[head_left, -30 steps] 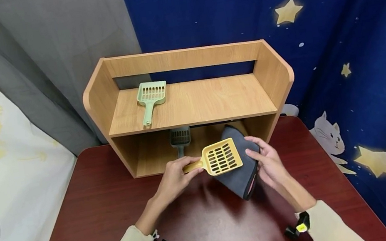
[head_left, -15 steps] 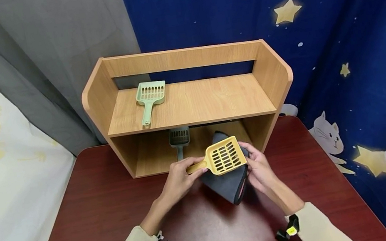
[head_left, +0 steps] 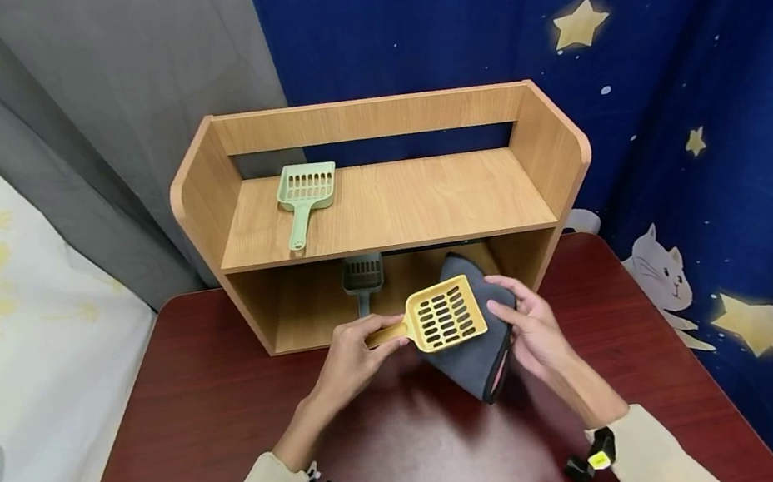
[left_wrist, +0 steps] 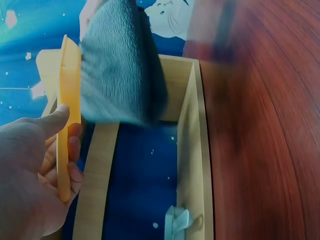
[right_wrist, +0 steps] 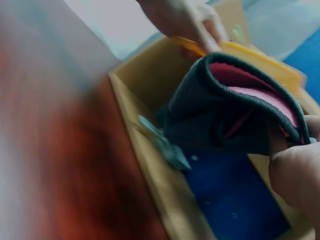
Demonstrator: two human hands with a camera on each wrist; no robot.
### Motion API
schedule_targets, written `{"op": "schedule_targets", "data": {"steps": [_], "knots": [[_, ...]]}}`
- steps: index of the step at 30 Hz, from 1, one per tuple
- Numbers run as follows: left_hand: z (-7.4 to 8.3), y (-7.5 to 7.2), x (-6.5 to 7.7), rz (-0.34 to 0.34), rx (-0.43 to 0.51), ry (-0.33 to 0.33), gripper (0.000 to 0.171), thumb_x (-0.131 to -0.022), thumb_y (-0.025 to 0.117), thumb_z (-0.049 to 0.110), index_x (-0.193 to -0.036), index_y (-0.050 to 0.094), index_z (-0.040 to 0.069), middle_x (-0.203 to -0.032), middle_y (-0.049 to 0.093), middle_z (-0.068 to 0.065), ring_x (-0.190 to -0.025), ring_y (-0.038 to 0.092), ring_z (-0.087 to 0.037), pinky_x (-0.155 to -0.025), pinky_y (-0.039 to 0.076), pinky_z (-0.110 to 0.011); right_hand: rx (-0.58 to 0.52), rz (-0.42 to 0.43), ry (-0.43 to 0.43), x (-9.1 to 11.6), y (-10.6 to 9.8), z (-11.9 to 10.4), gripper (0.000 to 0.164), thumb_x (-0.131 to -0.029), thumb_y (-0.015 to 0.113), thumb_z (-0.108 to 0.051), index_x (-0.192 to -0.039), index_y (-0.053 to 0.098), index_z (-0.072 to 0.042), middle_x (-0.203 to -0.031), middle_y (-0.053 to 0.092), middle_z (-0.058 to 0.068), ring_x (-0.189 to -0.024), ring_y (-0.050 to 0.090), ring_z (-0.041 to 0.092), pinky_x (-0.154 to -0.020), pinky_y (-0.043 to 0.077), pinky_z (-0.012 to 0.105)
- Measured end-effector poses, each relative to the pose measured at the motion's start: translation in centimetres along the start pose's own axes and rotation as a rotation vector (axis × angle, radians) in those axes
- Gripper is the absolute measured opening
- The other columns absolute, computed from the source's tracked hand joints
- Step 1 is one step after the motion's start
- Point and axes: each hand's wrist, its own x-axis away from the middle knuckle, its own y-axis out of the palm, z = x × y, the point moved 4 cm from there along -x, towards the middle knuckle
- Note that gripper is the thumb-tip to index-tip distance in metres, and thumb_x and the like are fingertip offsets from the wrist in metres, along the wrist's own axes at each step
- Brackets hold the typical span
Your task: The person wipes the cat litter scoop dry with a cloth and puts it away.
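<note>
A yellow slotted litter scoop [head_left: 441,315] is held by its handle in my left hand [head_left: 354,361], fingers and thumb pinched round it. My right hand [head_left: 538,326] grips a folded dark grey cloth [head_left: 479,370] at its right edge, thumb on the near face. The cloth lies directly behind the scoop's head and is partly covered by it in the head view. Pink lining [right_wrist: 260,95] shows inside the cloth's folds in the right wrist view. In the left wrist view the yellow scoop [left_wrist: 70,85] stands edge-on beside the cloth [left_wrist: 120,65].
Behind the hands stands a two-level wooden shelf [head_left: 388,247] on a dark red table [head_left: 186,458]. A pale green litter scoop [head_left: 306,190] lies on its upper level, left side. A dark grey scoop [head_left: 363,277] sits on the lower level. Curtains [head_left: 411,9] hang behind.
The right hand and cloth shifted left behind the scoop half a second ago, then back right. The left hand and scoop moved slightly right and back too. Both grips stay the same.
</note>
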Motion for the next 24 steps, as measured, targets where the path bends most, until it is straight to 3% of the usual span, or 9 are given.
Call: {"op": "schedule_targets", "data": {"steps": [8,16,21,24], "knots": [[-0.7,-0.6,0.4,-0.045,-0.074,-0.023,0.030,-0.085,0.088,0.007,-0.114,0.080,0.002,-0.109,0.080,-0.008,-0.101,0.076,-0.022,-0.081,0.061,-0.038,0.096,0.002,-0.082,0.5,-1.7,-3.5,0.039,-0.104,0.059,0.007,-0.139,0.061,-0.009,-0.126,0.068,0.003,-0.104,0.072,0.014,-0.079,0.061,0.028],[-0.9,-0.8,0.2,-0.059,-0.129,-0.047,0.031,-0.087,0.088,0.010,-0.115,0.080,0.003,-0.110,0.080,-0.009,-0.096,0.076,-0.020,-0.076,0.060,-0.037,0.184,0.006,-0.144,1.0,-2.5,-4.4,0.042,-0.101,0.061,0.012,-0.141,0.059,-0.003,-0.126,0.068,0.004,-0.107,0.072,0.015,-0.080,0.062,0.029],[-1.2,-1.1,0.0,-0.034,-0.194,-0.085,0.031,-0.087,0.089,0.015,-0.115,0.081,0.005,-0.108,0.080,-0.009,-0.082,0.070,-0.014,-0.068,0.056,-0.031,0.312,0.042,-0.186,1.6,-2.6,-4.7,0.044,-0.099,0.066,0.010,-0.142,0.057,0.003,-0.123,0.070,0.004,-0.102,0.073,0.014,-0.078,0.062,0.029],[-1.3,-1.1,-0.1,-0.024,-0.224,-0.107,0.031,-0.087,0.089,0.018,-0.114,0.081,0.005,-0.108,0.080,-0.009,-0.084,0.072,-0.016,-0.070,0.056,-0.034,0.419,0.072,-0.227,1.9,-2.4,-4.7,0.045,-0.097,0.069,0.010,-0.140,0.058,0.007,-0.121,0.071,0.003,-0.103,0.072,0.012,-0.081,0.061,0.027]]}}
